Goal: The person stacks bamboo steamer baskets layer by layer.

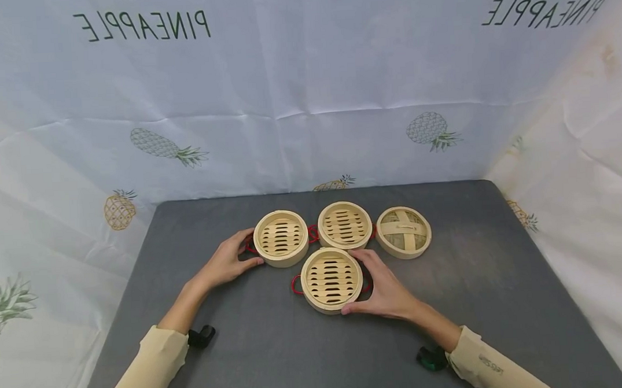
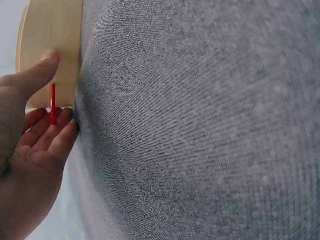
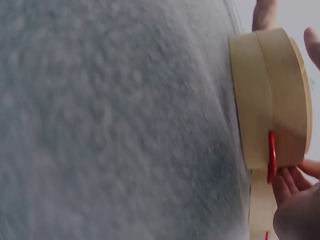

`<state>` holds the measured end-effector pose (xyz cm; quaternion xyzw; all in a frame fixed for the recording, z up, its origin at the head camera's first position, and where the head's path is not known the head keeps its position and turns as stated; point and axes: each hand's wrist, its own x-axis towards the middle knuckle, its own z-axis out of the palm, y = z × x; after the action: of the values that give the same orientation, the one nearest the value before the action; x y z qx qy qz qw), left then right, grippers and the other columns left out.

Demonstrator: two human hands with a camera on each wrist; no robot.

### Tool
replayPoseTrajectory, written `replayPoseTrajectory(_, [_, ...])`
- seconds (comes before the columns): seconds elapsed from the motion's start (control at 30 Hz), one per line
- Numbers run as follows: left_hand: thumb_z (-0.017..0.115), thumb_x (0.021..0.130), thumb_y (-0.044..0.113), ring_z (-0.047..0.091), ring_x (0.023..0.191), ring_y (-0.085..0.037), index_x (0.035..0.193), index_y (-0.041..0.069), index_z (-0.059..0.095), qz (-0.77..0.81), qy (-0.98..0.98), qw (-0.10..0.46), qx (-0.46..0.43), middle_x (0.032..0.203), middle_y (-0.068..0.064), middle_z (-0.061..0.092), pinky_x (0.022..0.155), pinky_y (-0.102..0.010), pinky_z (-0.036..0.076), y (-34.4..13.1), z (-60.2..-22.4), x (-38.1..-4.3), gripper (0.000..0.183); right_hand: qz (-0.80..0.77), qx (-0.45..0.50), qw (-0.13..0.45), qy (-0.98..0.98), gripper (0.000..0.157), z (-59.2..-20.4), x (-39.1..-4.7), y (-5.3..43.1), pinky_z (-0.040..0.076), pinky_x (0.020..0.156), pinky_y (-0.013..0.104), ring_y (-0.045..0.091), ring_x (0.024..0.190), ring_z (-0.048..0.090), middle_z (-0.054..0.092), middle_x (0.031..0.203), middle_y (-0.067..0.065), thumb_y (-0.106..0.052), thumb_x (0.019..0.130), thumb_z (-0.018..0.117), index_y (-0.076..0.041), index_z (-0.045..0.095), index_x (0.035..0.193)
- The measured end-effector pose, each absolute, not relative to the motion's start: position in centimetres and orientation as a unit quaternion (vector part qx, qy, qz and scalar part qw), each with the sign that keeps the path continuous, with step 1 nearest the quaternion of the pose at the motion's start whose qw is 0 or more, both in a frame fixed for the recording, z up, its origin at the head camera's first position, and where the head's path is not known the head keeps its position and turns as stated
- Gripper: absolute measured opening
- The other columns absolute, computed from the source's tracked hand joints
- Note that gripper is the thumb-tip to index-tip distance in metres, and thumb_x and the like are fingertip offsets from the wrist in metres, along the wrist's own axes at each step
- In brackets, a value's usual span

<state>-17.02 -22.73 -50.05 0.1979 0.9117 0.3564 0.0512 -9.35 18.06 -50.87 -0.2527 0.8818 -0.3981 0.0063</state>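
Note:
On the left, a round bamboo steamer basket (image 1: 280,236) with a slatted bottom and red side loops stands on the dark table. My left hand (image 1: 232,256) holds it from its left side, thumb at the near wall and fingers farther back; the left wrist view shows the thumb (image 2: 41,72) against the wood, with a red loop (image 2: 53,104) between thumb and fingers. A second slatted basket (image 1: 331,279) stands nearest to me. Around its right side my right hand (image 1: 385,289) grips, thumb at the front, fingertips at the back.
Behind the near basket stands a third slatted steamer basket (image 1: 345,224). To its right is a round piece with a woven top and crossed strips (image 1: 404,232), like a steamer lid. A pineapple-print cloth (image 1: 306,72) hangs behind the table (image 1: 276,357) and along its sides.

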Motion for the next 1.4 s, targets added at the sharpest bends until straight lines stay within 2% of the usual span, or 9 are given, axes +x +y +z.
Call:
replayPoseTrajectory(0.4, [0.086,0.095,0.014,0.061,0.14,-0.048,0.157,-0.009,0.046,0.339,0.916,0.045,0.208,0.151,-0.032,0.058,0.108,-0.057,0.058,-22.7,-50.4,-17.3,0.078,-0.391,-0.213,-0.003,0.896,0.135,-51.5,-8.8,16.3,0.049,0.115,0.061,0.028,0.145,0.048,0.046,0.157,0.009,-0.061,0.058,0.104,-0.014,0.037,0.166])
replayPoseTrajectory(0.67, [0.084,0.096,0.013,0.06,0.141,-0.047,0.157,-0.008,0.046,0.337,0.918,0.046,0.205,0.152,-0.031,0.057,0.108,-0.056,0.058,-22.7,-50.7,-17.2,0.075,-0.397,-0.208,-0.012,0.894,0.131,-51.6,-8.7,15.9,0.05,0.114,0.057,0.025,0.142,0.052,0.05,0.154,0.007,-0.06,0.06,0.103,-0.012,0.038,0.163])
replayPoseTrajectory(0.93, [0.086,0.095,0.015,0.062,0.138,-0.047,0.156,-0.007,0.048,0.329,0.919,0.035,0.213,0.15,-0.031,0.059,0.106,-0.056,0.059,-22.7,-50.8,-17.2,0.075,-0.394,-0.199,-0.001,0.897,0.136,-51.9,-8.7,15.6,0.05,0.113,0.059,0.026,0.142,0.051,0.048,0.156,0.009,-0.059,0.059,0.103,-0.012,0.034,0.165])
replayPoseTrajectory(1.4, [0.087,0.093,0.015,0.062,0.137,-0.045,0.156,-0.008,0.047,0.33,0.92,0.027,0.212,0.148,-0.029,0.06,0.107,-0.057,0.058,-22.6,-51.1,-17.0,0.078,-0.416,-0.203,-0.011,0.886,0.128,-51.4,-8.7,15.3,0.05,0.114,0.056,0.023,0.139,0.051,0.049,0.152,0.006,-0.054,0.058,0.105,-0.012,0.039,0.16])
